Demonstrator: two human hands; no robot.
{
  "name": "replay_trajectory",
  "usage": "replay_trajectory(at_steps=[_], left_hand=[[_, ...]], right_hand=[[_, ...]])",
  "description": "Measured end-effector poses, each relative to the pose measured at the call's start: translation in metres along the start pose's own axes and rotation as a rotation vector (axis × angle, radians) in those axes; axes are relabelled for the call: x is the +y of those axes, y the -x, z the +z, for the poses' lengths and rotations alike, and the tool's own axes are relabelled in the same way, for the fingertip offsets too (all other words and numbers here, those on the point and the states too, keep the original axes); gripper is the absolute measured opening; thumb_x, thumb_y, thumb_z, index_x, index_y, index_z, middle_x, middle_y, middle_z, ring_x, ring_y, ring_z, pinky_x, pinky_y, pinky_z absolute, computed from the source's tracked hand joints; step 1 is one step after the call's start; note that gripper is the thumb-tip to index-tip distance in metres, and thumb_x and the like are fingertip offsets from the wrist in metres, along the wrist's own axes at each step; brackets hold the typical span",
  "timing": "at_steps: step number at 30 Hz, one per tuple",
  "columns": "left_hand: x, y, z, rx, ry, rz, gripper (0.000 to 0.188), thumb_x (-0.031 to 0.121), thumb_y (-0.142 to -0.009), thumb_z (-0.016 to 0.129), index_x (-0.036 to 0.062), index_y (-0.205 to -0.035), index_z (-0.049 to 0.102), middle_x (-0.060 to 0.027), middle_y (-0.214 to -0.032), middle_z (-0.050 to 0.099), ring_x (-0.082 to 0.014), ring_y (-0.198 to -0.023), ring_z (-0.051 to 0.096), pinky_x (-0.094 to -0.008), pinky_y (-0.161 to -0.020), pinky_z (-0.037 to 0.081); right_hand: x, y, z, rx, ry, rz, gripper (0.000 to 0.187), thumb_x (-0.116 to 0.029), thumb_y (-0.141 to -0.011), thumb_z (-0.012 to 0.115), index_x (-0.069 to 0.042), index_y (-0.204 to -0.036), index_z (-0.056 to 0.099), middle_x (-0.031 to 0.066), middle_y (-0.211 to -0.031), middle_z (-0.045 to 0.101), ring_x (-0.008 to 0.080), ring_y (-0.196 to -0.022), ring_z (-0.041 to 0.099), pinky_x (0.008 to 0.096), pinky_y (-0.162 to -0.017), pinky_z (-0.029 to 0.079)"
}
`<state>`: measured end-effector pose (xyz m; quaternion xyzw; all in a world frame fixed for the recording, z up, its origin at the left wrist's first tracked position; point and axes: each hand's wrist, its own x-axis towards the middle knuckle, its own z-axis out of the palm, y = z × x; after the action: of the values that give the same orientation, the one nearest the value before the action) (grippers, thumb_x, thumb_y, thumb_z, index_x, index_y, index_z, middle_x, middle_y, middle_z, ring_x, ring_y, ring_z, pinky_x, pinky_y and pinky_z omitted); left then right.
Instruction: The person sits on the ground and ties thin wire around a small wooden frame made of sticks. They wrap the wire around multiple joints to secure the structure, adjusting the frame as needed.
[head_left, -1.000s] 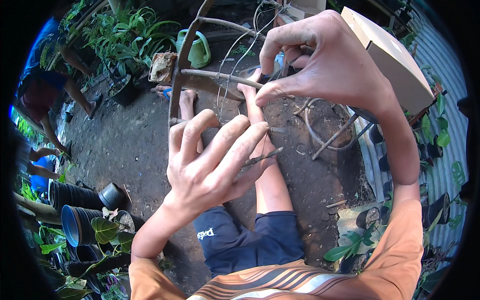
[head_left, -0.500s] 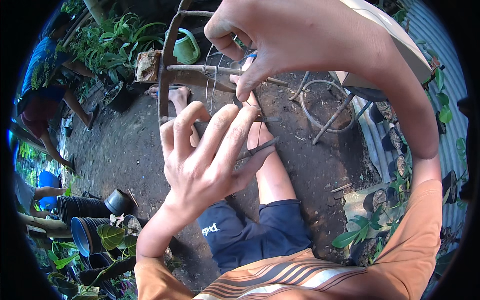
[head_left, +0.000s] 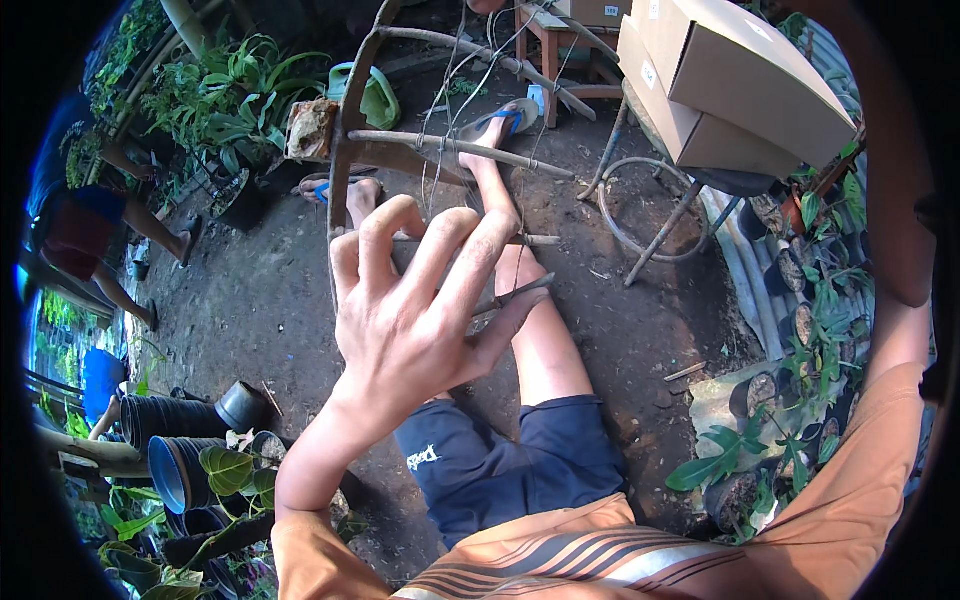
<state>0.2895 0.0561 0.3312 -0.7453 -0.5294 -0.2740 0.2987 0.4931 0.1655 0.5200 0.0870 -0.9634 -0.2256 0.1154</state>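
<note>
My left hand [head_left: 410, 300] is closed on a wooden frame [head_left: 338, 180], its fingers bent over the lower sticks and its thumb pressed near a dark stick end [head_left: 525, 290]. The frame has a curved side piece with several thin sticks [head_left: 470, 148] running out to the right. Thin grey wire [head_left: 430, 145] loops loosely around the sticks and up toward the top edge. Of my right hand [head_left: 487, 4] only a fingertip shows at the top edge; the rest is out of view, and its raised forearm [head_left: 895, 200] is at the far right.
Cardboard boxes [head_left: 750, 95] rest on a metal-legged stool [head_left: 655, 245] at the right. A small wooden bench [head_left: 545, 50] stands behind. Black pots [head_left: 165, 415] and plants line the left, where another person [head_left: 85, 210] bends. Potted seedlings [head_left: 740, 455] stand at the right.
My right hand has moved up from the wire and sticks, nearly out of the picture. The wire now stretches upward. My left hand keeps its hold on the frame.
</note>
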Motion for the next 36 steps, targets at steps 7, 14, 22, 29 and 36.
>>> replay_trajectory(at_steps=[7,14,22,29,36], left_hand=[[-0.002,-0.001,-0.004,-0.029,-0.003,-0.009,0.062,0.047,-0.075,0.089,0.0176,-0.127,0.073,-0.001,-0.121,0.067,-0.0341,-0.123,0.053,-0.0483,-0.105,0.038],[-0.018,-0.008,-0.006,0.024,-0.03,-0.033,0.06,0.049,-0.085,0.08,0.0168,-0.134,0.069,0.0,-0.111,0.065,-0.0287,-0.113,0.056,-0.0447,-0.094,0.039],[-0.018,-0.001,-0.008,-0.004,0.01,0.003,0.055,0.053,-0.088,0.076,0.0183,-0.13,0.069,-0.002,-0.121,0.065,-0.0298,-0.118,0.055,-0.0446,-0.093,0.04],[-0.017,-0.001,-0.004,-0.004,0.052,0.012,0.058,0.052,-0.09,0.076,0.0153,-0.134,0.069,-0.0042,-0.124,0.065,-0.0317,-0.124,0.055,-0.0463,-0.095,0.042],[-0.007,0.001,0.002,-0.035,0.066,0.08,0.055,0.047,-0.085,0.08,0.022,-0.133,0.07,0.0001,-0.116,0.065,-0.0298,-0.121,0.054,-0.0464,-0.094,0.041]], right_hand=[[-0.006,0.007,-0.012,-0.001,0.016,0.047,0.018,-0.008,-0.074,0.085,0.0,-0.081,0.071,0.0134,-0.08,0.063,0.0324,-0.076,0.068,0.0418,-0.065,0.054],[-0.001,0.0,-0.021,-0.042,0.015,0.084,0.016,-0.006,-0.073,0.084,-0.001,-0.08,0.07,0.0121,-0.079,0.059,0.0314,-0.074,0.067,0.0419,-0.064,0.052],[-0.001,-0.018,-0.034,-0.132,0.015,0.08,0.014,-0.003,-0.073,0.082,-0.002,-0.079,0.069,0.0106,-0.078,0.055,0.0302,-0.072,0.065,0.0421,-0.062,0.051],[-0.005,-0.033,-0.021,-0.347,-0.003,0.07,0.011,-0.008,-0.077,0.077,-0.004,-0.075,0.067,0.0093,-0.076,0.057,0.0302,-0.075,0.067,0.0452,-0.066,0.053],[-0.005,-0.067,0.039,-0.457,0.024,0.141,0.01,-0.01,-0.078,0.075,-0.003,-0.085,0.076,0.0116,-0.092,0.072,0.0298,-0.098,0.075,0.0432,-0.082,0.06]])
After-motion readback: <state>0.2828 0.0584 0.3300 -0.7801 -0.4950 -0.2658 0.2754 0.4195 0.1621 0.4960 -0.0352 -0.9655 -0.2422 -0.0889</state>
